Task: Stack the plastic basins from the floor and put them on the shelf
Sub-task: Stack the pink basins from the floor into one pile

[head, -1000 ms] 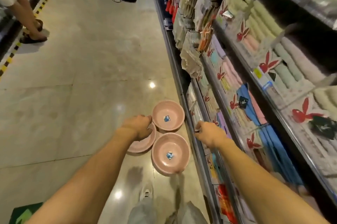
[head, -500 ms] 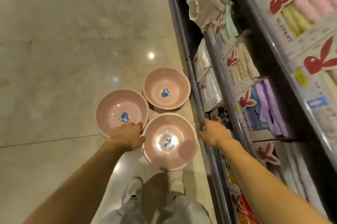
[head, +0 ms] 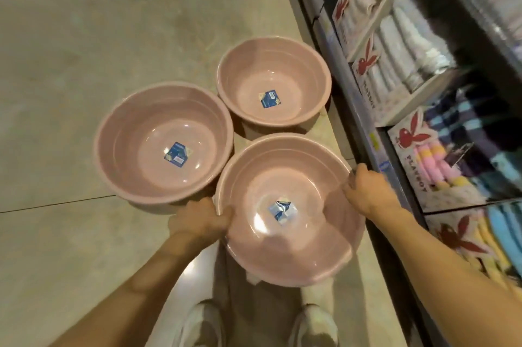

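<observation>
Both hands gripped the near basin: left hand clamped at nine o'clock, right hand at two; probably light, stiff, slick-rimmed plastic.

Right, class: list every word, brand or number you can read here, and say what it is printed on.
"PLAYBOY": upper towel box, printed sideways beside a red rabbit logo.
"PLAYBOY": lower towel box, also sideways.
Blue stickers inside the three basins: too small and blurred to read.
Shelf-edge price tags: blurred, unreadable.

Head camera looks steeply down, close above floor beside shelf.
</observation>
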Motion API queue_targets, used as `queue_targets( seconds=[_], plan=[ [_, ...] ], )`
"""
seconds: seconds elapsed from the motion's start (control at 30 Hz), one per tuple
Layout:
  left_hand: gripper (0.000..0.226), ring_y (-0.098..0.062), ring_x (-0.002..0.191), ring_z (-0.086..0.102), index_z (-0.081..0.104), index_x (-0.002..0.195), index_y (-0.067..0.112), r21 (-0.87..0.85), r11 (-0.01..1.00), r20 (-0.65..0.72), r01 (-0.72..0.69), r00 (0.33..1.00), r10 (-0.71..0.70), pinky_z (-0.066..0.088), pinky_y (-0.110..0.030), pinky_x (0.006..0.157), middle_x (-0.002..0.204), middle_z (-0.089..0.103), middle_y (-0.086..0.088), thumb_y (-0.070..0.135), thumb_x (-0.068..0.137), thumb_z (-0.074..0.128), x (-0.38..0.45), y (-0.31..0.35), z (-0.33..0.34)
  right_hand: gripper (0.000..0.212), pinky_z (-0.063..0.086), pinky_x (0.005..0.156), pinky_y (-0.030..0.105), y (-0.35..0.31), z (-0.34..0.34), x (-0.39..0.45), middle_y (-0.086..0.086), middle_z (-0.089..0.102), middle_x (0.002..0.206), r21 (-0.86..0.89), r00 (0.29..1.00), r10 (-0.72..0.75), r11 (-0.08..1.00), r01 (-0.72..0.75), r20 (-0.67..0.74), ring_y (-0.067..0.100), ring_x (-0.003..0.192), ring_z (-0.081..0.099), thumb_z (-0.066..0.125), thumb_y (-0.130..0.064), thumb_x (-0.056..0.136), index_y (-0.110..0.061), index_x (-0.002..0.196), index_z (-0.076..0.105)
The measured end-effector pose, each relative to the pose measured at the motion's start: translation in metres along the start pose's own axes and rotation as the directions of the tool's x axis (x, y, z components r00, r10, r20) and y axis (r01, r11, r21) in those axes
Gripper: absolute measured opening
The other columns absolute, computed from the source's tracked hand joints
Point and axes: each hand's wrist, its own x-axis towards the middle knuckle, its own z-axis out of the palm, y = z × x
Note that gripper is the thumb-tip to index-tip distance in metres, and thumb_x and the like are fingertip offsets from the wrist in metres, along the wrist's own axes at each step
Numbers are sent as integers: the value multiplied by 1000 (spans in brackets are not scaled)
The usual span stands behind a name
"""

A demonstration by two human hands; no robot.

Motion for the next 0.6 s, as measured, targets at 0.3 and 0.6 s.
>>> queue_targets(
  seconds=[0.3,0.6],
  plan=[
    [45,-32,91,68,67,97,18,103,995,-127,15,992,-2,49,-38,76,99,74,-7,55,95,42,31,-1,19,28,59,84,55,13,20,9,14,63,103,13,999,41,999,-41,23,34,91,65,51,-38,101,-14,113,50],
    [37,-29,79,65,56,95,15,55,994,-147,-91,984,98,52,-36,73,100,74,-11,45,102,36,21,14,11,21,53,66,42,27,-3,0,10,59,87,-9,995,10,1000,-11,-104,28,73,58,51,-36,99,-15,96,49]
  ],
)
